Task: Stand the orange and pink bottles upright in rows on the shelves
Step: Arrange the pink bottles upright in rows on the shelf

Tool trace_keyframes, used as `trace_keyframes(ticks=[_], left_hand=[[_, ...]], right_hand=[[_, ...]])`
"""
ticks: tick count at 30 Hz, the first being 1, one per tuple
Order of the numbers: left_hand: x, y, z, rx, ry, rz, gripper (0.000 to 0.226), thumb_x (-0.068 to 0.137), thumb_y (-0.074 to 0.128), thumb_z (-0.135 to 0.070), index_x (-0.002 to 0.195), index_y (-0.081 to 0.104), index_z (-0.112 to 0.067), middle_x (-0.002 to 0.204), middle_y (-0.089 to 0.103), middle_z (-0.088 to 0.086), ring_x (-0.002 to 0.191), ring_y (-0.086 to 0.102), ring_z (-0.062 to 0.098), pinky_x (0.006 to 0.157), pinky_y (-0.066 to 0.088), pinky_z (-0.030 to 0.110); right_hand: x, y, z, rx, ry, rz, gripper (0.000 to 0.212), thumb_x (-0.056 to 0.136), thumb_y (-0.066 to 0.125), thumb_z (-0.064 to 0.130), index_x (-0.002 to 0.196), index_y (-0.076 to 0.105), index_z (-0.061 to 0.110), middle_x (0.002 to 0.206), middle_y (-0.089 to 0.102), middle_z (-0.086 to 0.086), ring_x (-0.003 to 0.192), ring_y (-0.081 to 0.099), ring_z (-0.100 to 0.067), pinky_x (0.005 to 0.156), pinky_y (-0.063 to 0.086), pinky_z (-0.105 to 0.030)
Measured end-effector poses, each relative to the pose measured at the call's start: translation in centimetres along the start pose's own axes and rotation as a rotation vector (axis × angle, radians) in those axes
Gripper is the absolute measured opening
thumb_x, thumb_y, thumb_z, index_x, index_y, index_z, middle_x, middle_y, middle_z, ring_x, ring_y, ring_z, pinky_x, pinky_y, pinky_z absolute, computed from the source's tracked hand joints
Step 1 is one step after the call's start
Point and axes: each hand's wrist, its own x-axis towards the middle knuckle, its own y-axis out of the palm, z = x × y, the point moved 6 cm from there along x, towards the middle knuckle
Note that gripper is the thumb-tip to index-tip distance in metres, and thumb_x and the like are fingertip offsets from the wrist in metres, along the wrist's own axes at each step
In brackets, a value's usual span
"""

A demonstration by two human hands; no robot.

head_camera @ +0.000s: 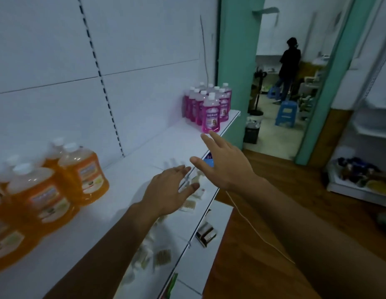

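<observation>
Several pink bottles [210, 105] with white caps stand upright in a tight group at the far right end of the white shelf [144, 156]. Several orange bottles [58, 182] stand upright at the shelf's left end, blurred. My right hand [222, 160] reaches out above the shelf's front edge with straight spread fingers, its fingertips just short of the nearest pink bottle, holding nothing. My left hand [168, 190] hovers over the middle of the shelf, fingers relaxed and spread, holding nothing.
A lower shelf [187, 262] below the front edge holds small packets and a box. A teal door frame [233, 72] stands right of the shelf; beyond it a person [289, 65] stands near blue stools [285, 114]. Another white rack [364, 186] is at right.
</observation>
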Motion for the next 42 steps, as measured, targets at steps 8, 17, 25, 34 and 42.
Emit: trace_keyframes(ticks=[8, 17, 25, 34, 42], left_hand=[[16.6, 5.0, -0.7, -0.014, -0.051, -0.009, 0.069, 0.092, 0.038, -0.063, 0.150, 0.029, -0.027, 0.155, 0.033, -0.006, 0.141, 0.033, 0.015, 0.114, 0.026, 0.035], [30.4, 6.4, 0.3, -0.084, -0.262, -0.017, 0.079, 0.090, 0.048, -0.060, 0.153, 0.016, -0.024, 0.159, 0.026, -0.002, 0.143, 0.030, 0.021, 0.117, 0.026, 0.044], [37.4, 7.7, 3.8, -0.081, -0.358, -0.062, 0.089, 0.089, 0.059, -0.051, 0.154, 0.010, -0.016, 0.150, 0.040, 0.008, 0.131, 0.047, 0.029, 0.107, 0.040, 0.045], [39.9, 8.4, 4.3, -0.691, -0.303, -0.308, 0.052, 0.062, 0.077, -0.045, 0.106, 0.051, -0.036, 0.107, 0.065, -0.001, 0.096, 0.065, 0.018, 0.084, 0.057, 0.035], [31.8, 3.6, 12.6, -0.507, -0.453, -0.542, 0.054, 0.071, 0.081, -0.043, 0.115, 0.052, -0.032, 0.109, 0.064, -0.005, 0.091, 0.063, 0.011, 0.084, 0.056, 0.039]], right_hand=[[12.6, 3.2, -13.3, 0.057, -0.026, 0.014, 0.078, 0.090, 0.032, 0.070, 0.152, 0.016, 0.027, 0.162, 0.012, 0.001, 0.146, 0.020, -0.024, 0.115, 0.027, -0.052], [26.9, 5.3, -21.8, 0.208, -0.116, 0.060, 0.077, 0.093, 0.056, 0.046, 0.153, 0.015, 0.020, 0.160, 0.017, -0.004, 0.145, 0.020, -0.027, 0.114, 0.026, -0.043], [33.4, 7.2, -22.6, 0.223, -0.204, 0.028, 0.091, 0.088, 0.068, 0.033, 0.154, 0.005, 0.025, 0.160, 0.014, -0.005, 0.144, 0.019, -0.031, 0.113, 0.029, -0.047], [34.7, 8.4, -21.2, 0.305, -0.276, -0.065, 0.079, 0.083, 0.073, 0.012, 0.147, 0.029, 0.022, 0.145, 0.037, -0.008, 0.134, 0.029, -0.030, 0.111, 0.028, -0.043], [36.8, 11.2, -10.7, 0.532, -0.532, -0.031, 0.074, 0.078, 0.076, 0.012, 0.142, 0.041, 0.022, 0.136, 0.049, -0.007, 0.121, 0.044, -0.026, 0.103, 0.031, -0.028]])
